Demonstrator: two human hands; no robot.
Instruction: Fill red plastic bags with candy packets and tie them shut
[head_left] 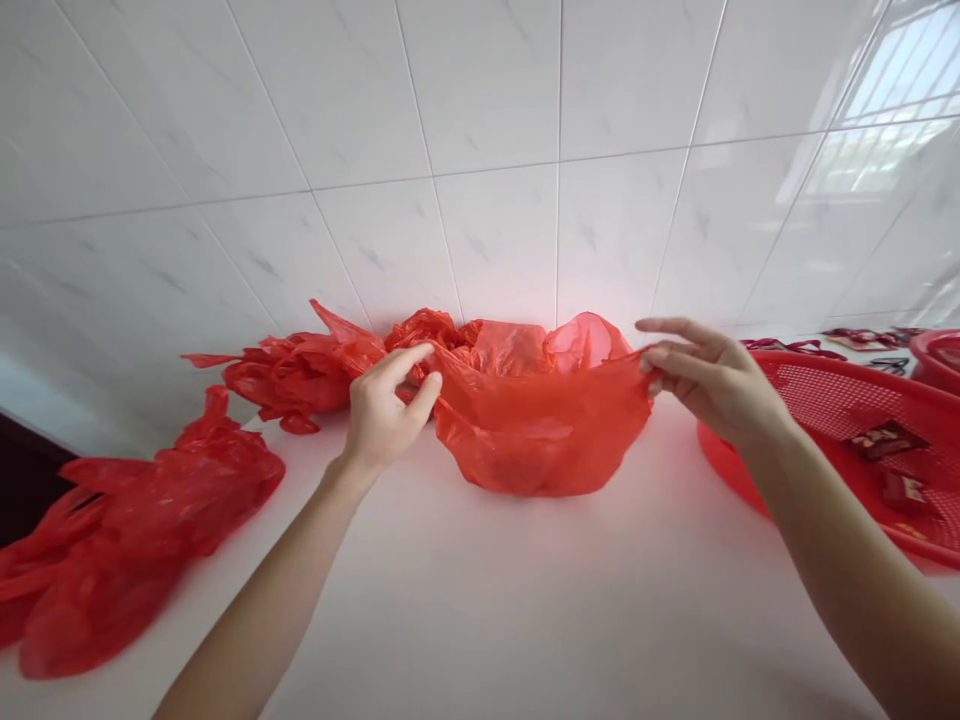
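A red plastic bag [534, 430] sits on the white counter [525, 590] with its mouth pulled open. My left hand [388, 408] pinches the bag's near left rim between thumb and fingers. My right hand [712, 380] grips the right side of the same rim with its fingertips, and the rim stretches taut between my hands. Whatever lies inside the bag is hidden. Crumpled red bags [292, 375] touch the bag's far left side.
A larger heap of red plastic bags [127, 540] lies at the left. At the right stands a red mesh basket [847, 420] holding small red packets [885, 440]. A white tile wall [480, 150] rises behind the counter. More packets [859, 340] lie beyond the basket.
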